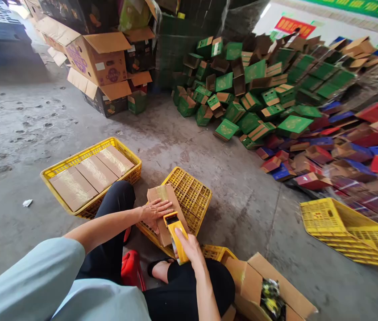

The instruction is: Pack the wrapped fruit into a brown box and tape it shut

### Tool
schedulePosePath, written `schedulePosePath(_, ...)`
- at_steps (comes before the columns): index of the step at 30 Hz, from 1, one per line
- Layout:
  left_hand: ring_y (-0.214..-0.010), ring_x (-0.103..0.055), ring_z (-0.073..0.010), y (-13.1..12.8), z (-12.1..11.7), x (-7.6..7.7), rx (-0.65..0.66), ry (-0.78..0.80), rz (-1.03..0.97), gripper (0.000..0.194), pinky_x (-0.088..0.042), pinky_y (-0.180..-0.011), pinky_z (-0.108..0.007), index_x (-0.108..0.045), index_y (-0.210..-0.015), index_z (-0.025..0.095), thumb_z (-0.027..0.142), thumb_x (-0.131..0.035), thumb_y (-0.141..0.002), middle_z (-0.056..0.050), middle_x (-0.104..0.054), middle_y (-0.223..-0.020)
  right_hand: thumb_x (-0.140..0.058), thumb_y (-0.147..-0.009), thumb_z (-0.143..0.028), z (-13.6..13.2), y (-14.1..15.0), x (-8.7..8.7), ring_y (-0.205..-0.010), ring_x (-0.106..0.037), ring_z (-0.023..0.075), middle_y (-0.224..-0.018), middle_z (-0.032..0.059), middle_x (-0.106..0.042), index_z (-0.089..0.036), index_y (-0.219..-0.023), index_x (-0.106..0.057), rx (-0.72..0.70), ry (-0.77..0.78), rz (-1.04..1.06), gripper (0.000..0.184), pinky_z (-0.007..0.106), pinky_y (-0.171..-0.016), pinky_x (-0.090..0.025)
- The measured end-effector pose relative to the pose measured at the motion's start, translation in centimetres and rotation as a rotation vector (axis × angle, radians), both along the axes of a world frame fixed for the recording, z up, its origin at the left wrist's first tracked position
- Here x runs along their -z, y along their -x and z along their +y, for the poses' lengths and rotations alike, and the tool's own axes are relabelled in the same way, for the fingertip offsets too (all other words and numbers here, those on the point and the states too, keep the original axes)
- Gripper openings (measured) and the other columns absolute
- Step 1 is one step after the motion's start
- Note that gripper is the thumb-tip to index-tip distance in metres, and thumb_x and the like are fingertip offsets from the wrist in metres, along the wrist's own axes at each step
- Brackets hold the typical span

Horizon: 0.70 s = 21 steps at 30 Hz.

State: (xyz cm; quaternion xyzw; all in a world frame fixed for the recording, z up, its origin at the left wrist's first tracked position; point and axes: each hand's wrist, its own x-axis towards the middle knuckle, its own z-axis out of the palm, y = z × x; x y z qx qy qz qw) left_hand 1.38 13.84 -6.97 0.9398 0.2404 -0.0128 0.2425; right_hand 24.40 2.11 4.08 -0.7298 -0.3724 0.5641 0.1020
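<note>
A brown cardboard box (pixel 158 194) lies on an upturned yellow crate (pixel 198 196) in front of my knees, with a strip of tape along its top. My left hand (pixel 155 213) rests flat on the box, fingers stretched out. In my right hand (pixel 189 244) is a yellow tape dispenser (pixel 179 238), its front end touching the box's top near my left fingertips. The roll of tape is mostly hidden by the dispenser and my hand.
At left, a yellow crate (pixel 52 174) holds three taped cardboard boxes (pixel 95 171). An open carton (pixel 252 281) with dark bagged items (pixel 272 298) stands at lower right. Another yellow crate (pixel 326 218) lies at right. Heaped green boxes (pixel 227 128) and stacked cartons (pixel 100 62) fill the back.
</note>
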Motion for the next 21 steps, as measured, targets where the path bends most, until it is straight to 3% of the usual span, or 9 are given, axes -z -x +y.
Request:
schedulePosePath(7,-0.165,-0.024,-0.0425,0.0,0.0,-0.5,0.009,0.009,-0.044,0.115,-0.021,-0.132,-0.059,-0.024,-0.175,0.021,0.074,-0.070,-0.084,-0.018,-0.018,-0.180,-0.056,-0.099,-0.066,-3.3,-2.1,-0.2,-0.050,-0.072,0.0217,-0.056,0.0062,-0.072,-0.020,-0.081,-0.068,0.036,0.029,0.015,0.051,0.028,-0.052,-0.059)
schedulePosePath(15,-0.164,-0.020,-0.0509,-1.5,-1.8,-0.8,-0.056,-0.002,0.007,0.120,-0.021,-0.129,-0.068,-0.032,-0.173,0.021,0.070,-0.082,-0.075,-0.023,-0.015,-0.180,-0.058,-0.099,-0.064,-4.6,-0.8,1.2,-0.046,-0.070,0.0206,-0.058,0.0074,-0.073,-0.019,-0.082,-0.068,0.116,0.032,-0.043,0.050,0.027,-0.047,-0.056)
schedulePosePath(21,-0.165,-0.023,-0.0431,-2.4,-3.8,-0.5,0.092,-0.026,-0.071,0.122,-0.022,-0.132,-0.059,-0.025,-0.174,0.017,0.067,-0.081,-0.078,-0.020,-0.019,-0.180,-0.054,-0.101,-0.063,-4.7,-1.3,1.3,-0.052,-0.072,0.0226,-0.059,0.0088,-0.071,-0.016,-0.083,-0.069,0.092,0.034,-0.020,0.053,0.029,-0.052,-0.059)
